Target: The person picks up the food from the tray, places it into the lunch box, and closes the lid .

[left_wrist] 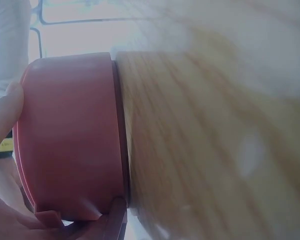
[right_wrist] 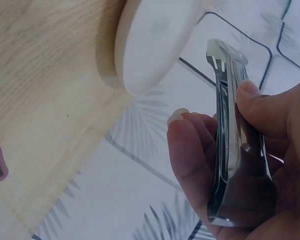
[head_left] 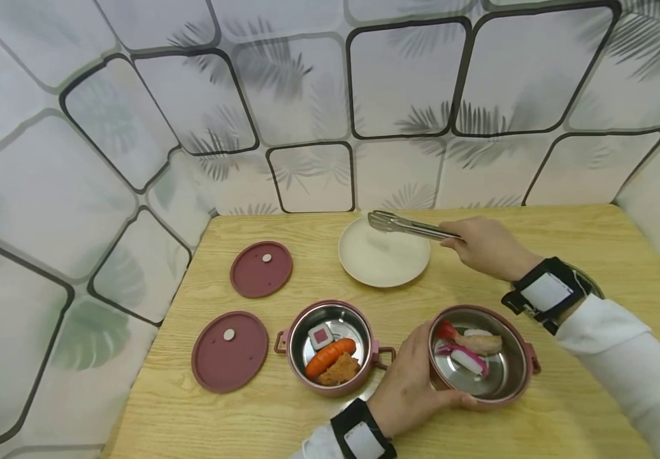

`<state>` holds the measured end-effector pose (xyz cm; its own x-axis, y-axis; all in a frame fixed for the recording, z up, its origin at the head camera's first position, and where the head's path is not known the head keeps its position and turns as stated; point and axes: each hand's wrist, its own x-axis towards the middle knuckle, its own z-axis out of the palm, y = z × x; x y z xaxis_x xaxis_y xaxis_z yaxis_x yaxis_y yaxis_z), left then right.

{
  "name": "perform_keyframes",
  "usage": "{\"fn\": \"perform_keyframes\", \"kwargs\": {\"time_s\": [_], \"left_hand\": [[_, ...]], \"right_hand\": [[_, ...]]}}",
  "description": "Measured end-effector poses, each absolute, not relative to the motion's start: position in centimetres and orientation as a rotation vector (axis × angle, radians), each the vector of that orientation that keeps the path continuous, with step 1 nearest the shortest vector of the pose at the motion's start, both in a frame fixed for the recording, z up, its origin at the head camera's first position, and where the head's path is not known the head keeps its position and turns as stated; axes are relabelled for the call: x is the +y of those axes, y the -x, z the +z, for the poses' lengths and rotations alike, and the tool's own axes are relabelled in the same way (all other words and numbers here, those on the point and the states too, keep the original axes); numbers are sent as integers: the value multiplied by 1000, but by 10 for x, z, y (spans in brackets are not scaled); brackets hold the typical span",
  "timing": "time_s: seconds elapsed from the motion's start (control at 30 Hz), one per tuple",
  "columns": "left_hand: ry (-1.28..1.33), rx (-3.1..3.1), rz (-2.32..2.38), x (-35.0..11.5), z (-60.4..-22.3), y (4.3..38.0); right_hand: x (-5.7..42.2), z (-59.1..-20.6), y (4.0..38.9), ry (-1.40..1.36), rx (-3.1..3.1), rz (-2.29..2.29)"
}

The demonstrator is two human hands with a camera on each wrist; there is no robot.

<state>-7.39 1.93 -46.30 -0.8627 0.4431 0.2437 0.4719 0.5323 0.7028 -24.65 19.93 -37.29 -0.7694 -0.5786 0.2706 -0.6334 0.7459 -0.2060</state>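
My left hand [head_left: 407,382] grips the near left side of a pink steel-lined pot [head_left: 502,386], its thumb along the rim. Inside lie a pink-and-white food piece [head_left: 469,361], a tan piece with a red end [head_left: 481,345] and a bit of white. My right hand [head_left: 485,245] holds metal tongs [head_left: 416,227] over the far part of a cream plate [head_left: 384,261]. In the right wrist view the tongs' arms [right_wrist: 232,120] lie close together between thumb and fingers. In the left wrist view the pot's outer wall [left_wrist: 72,135] stands on the wooden table.
A second pink pot [head_left: 332,387] left of my left hand holds an orange sausage-like piece [head_left: 330,357], a brown crumbed piece [head_left: 339,370] and a white block with a pink centre [head_left: 321,336]. Two maroon lids [head_left: 261,274] lie at the left. A patterned wall [head_left: 307,95] rises behind the table.
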Motion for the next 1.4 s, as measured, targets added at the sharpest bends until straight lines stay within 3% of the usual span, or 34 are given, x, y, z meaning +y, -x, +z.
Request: {"fn": "perform_keyframes", "kwargs": {"time_s": [0.73,1.13,1.4], "left_hand": [[819,-2711,-1249,20,-464,76],[814,-2725,-1243,19,-463,74],[771,-2752,-1230,20,-462,72]], "right_hand": [[242,-319,186,-988,-2618,429],[293,-311,137,-929,-2676,357],[324,-329,110,-1090,-2759,381]]}}
